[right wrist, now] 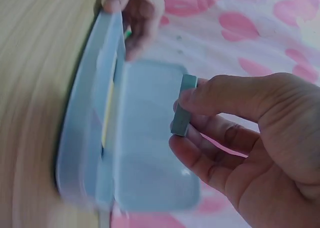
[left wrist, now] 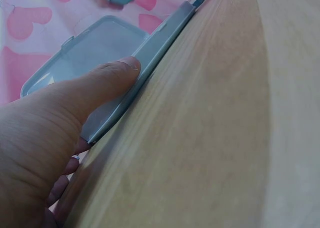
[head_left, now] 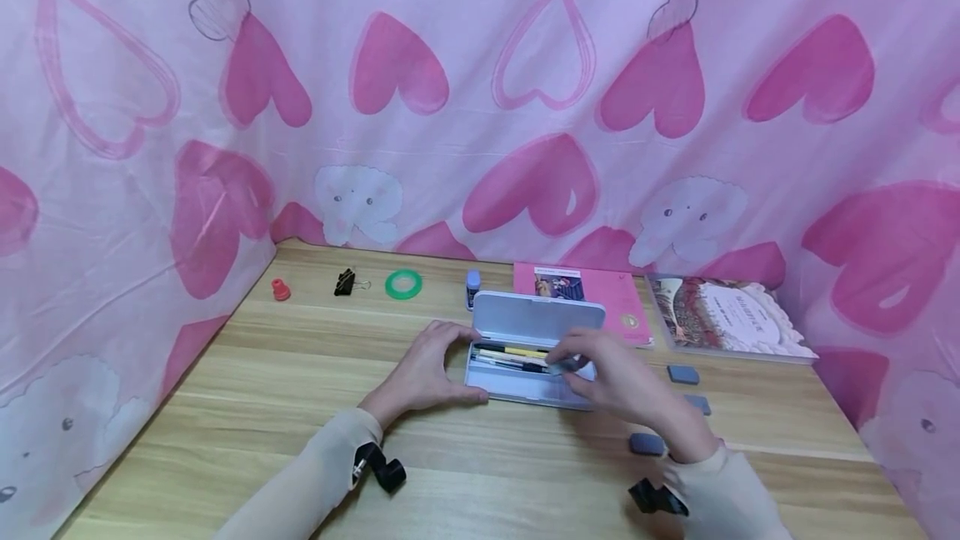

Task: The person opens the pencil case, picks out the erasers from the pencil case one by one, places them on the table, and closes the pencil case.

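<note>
An open pencil case (head_left: 517,391), pale blue-grey with its lid (head_left: 536,319) raised, lies on the wooden table with several pens and pencils (head_left: 513,358) inside. My left hand (head_left: 427,369) grips its left end, the thumb (left wrist: 112,77) on the front wall and the fingers round behind. Over the right part of the case, my right hand (head_left: 611,373) pinches a blue-grey eraser (right wrist: 184,105) between thumb and fingers. In the right wrist view the eraser overlaps the raised lid.
Three blue erasers (head_left: 683,374) lie to the right. Behind are a glue stick (head_left: 472,288), a pink booklet (head_left: 618,298) and a picture-covered book (head_left: 727,319). Green tape (head_left: 403,284), a black binder clip (head_left: 345,282) and a small red object (head_left: 281,290) lie back left.
</note>
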A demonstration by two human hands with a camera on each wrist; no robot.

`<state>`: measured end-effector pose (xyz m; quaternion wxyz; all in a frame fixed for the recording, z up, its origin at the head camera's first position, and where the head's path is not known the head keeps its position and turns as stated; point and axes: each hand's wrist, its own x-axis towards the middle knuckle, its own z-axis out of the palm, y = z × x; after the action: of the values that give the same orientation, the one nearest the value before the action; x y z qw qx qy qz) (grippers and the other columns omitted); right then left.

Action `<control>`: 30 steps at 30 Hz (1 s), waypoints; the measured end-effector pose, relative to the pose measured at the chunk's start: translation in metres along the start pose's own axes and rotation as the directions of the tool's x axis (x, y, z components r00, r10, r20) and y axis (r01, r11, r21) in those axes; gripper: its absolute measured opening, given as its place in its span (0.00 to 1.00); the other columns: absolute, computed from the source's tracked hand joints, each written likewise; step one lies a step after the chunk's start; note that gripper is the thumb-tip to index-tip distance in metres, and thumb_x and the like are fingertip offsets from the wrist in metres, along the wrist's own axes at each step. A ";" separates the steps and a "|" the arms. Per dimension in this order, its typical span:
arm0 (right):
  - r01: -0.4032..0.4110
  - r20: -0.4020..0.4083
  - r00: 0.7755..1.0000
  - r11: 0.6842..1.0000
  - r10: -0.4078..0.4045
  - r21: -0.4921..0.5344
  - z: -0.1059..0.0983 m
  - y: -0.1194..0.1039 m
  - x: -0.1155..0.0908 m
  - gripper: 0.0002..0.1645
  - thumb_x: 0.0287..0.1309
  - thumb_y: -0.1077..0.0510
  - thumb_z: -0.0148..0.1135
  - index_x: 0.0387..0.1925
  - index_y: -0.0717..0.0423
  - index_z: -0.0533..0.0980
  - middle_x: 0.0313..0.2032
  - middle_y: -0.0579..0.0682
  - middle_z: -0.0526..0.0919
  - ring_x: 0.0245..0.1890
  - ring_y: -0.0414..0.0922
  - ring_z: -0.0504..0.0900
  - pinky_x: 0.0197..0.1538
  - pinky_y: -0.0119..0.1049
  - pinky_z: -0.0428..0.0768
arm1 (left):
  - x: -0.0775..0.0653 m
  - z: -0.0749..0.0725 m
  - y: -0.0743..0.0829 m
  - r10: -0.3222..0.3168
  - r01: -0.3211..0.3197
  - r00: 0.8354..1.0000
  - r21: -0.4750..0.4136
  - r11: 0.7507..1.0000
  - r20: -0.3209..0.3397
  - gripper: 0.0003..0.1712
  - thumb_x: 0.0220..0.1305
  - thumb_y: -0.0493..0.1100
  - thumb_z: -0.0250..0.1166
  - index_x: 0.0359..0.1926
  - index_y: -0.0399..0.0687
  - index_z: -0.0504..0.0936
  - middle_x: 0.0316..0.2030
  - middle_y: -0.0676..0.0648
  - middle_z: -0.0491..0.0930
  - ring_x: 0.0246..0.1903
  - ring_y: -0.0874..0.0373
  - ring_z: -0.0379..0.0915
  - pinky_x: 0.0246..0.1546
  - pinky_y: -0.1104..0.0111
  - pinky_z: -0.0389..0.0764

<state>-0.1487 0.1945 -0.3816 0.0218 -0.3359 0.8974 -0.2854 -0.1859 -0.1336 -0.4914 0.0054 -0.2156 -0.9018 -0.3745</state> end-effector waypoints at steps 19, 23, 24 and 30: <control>-0.037 -0.181 0.983 0.995 0.019 -0.093 -0.009 0.034 -0.125 0.27 0.49 0.70 0.87 0.43 0.36 0.88 0.41 0.31 0.88 0.38 0.29 0.85 0.38 0.33 0.89 | 0.001 0.000 0.001 0.014 -0.013 1.000 0.016 1.000 -0.006 0.56 0.42 0.77 0.87 0.70 0.61 0.82 0.70 0.55 0.80 0.73 0.55 0.68 0.81 0.48 0.68; -0.157 -0.025 0.987 0.987 0.158 0.011 -0.004 0.038 -0.139 0.19 0.57 0.64 0.85 0.45 0.38 0.90 0.42 0.33 0.88 0.37 0.30 0.81 0.40 0.30 0.89 | 0.002 -0.001 0.001 0.015 -0.015 1.000 0.009 1.000 -0.009 0.57 0.42 0.77 0.87 0.71 0.61 0.82 0.70 0.55 0.80 0.73 0.55 0.68 0.81 0.48 0.68; -0.203 0.024 0.979 0.978 0.203 0.036 -0.003 0.039 -0.141 0.17 0.60 0.62 0.84 0.46 0.39 0.90 0.43 0.33 0.88 0.37 0.30 0.81 0.40 0.29 0.89 | 0.002 -0.001 0.001 0.014 -0.014 1.000 0.010 1.000 -0.009 0.57 0.42 0.77 0.87 0.71 0.61 0.82 0.70 0.55 0.80 0.73 0.55 0.68 0.81 0.48 0.68; -0.359 0.189 0.916 0.934 0.353 -0.003 0.006 0.042 -0.145 0.14 0.65 0.51 0.82 0.50 0.33 0.90 0.43 0.30 0.86 0.40 0.34 0.76 0.44 0.29 0.83 | 0.000 -0.001 0.001 0.012 -0.012 1.000 0.009 1.000 -0.010 0.56 0.42 0.76 0.88 0.70 0.61 0.82 0.70 0.55 0.80 0.73 0.54 0.69 0.81 0.48 0.68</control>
<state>-0.0594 0.3066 -0.4306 0.1625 -0.1921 0.9328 -0.2581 -0.1859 -0.1334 -0.4903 0.0132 -0.2193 -0.9020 -0.3717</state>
